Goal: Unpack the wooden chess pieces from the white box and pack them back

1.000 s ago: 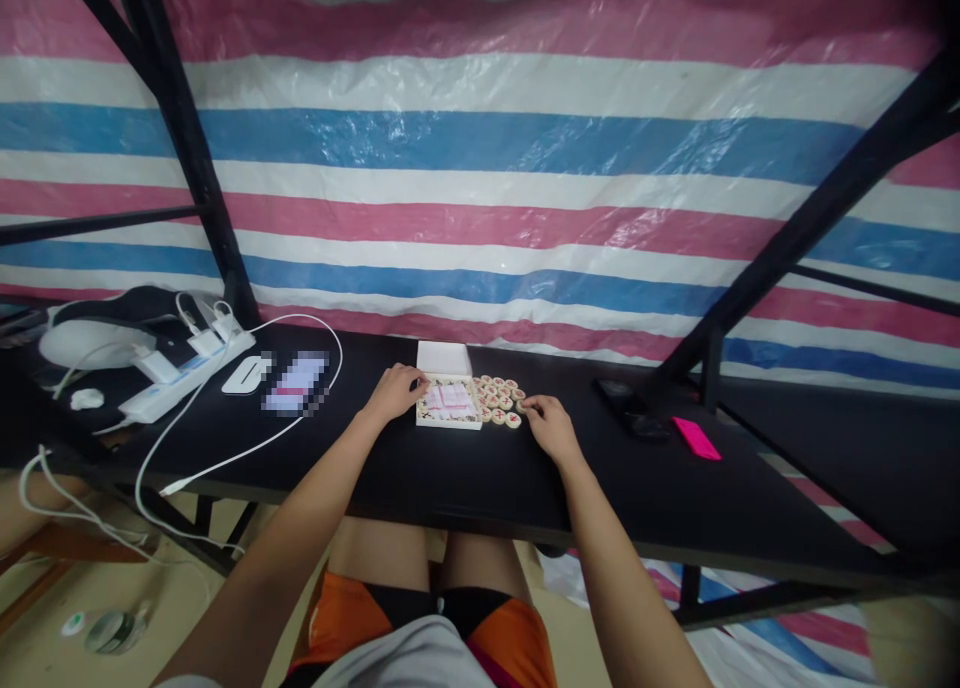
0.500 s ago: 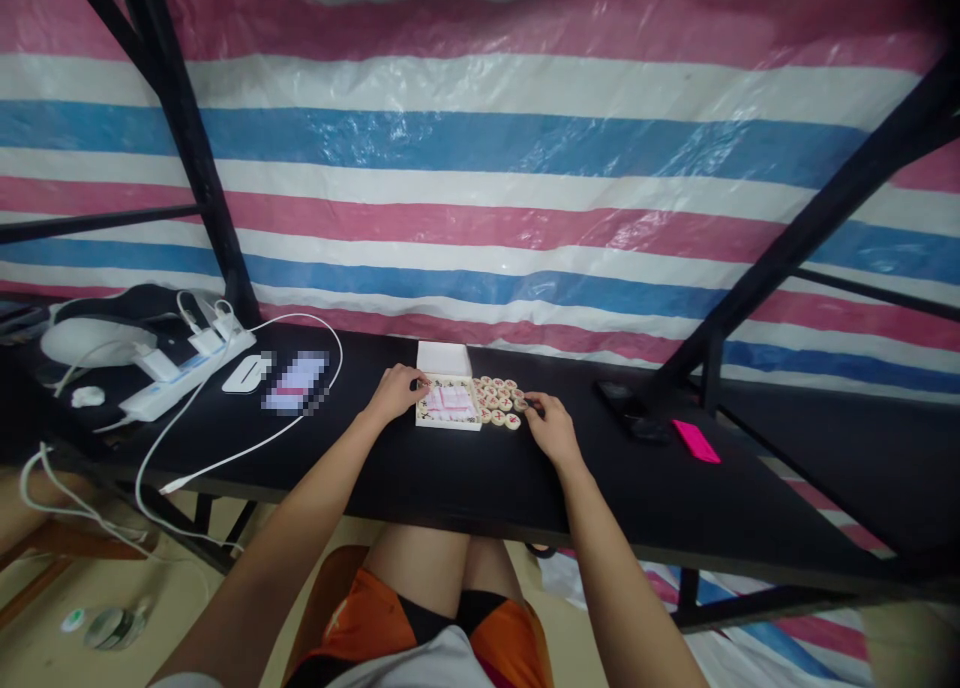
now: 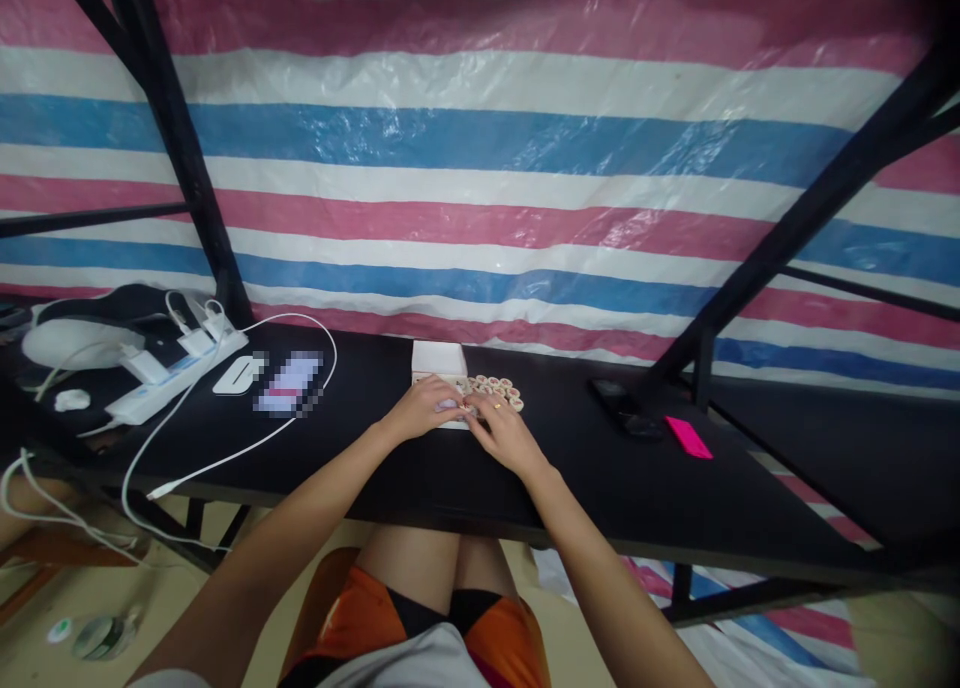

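Note:
A small white box stands with its lid raised on the black desk. Round Chinese chess pieces with red marks lie in a cluster against its right side. My left hand is over the box, fingers bent toward its right part. Coming from the right, my right hand has its closed fingertips at the box's right edge, beside the left fingers. A bit of red, seemingly chess pieces, shows between the fingertips of both hands. Most of the box's inside is hidden under the hands.
To the left are a phone, a white device, a power strip with plugs, and a looping white cable. Right of the hands lie a black object and a pink one. Black frame posts flank a striped sheet.
My right hand has moved left from the pieces' outer side to the box edge. My left hand has slid right from the box's left rim over its inside. The nearest row of pieces no longer shows.

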Motion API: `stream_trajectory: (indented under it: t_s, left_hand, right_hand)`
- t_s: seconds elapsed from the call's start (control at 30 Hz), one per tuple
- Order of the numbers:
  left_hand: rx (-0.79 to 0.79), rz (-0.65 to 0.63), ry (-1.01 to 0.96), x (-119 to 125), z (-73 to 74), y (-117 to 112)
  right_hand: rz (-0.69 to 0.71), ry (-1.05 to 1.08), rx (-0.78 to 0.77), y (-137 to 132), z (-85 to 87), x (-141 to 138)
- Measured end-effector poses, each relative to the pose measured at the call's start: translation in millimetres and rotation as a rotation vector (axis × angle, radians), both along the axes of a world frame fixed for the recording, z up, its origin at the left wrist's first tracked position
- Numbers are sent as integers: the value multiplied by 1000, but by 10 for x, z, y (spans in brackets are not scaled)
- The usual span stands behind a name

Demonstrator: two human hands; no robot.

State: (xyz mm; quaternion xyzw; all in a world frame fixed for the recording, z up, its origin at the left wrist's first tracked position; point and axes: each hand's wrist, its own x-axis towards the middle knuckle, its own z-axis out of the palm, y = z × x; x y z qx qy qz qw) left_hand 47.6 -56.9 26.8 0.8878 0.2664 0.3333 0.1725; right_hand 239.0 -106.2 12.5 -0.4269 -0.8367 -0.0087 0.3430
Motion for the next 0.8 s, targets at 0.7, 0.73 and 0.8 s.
stream_trajectory:
  t_s: [0.7, 0.73, 0.8]
  left_hand:
    - [-47, 445, 376, -330, -144, 286]
    - [-47, 447, 376, -331, -155, 293]
    - [-43, 454, 366, -335, -172, 310]
  right_hand:
    - [-679, 397, -401, 202, -466, 918]
    - [-675, 404, -403, 208, -480, 920]
    - [-675, 382, -398, 212, -502, 923]
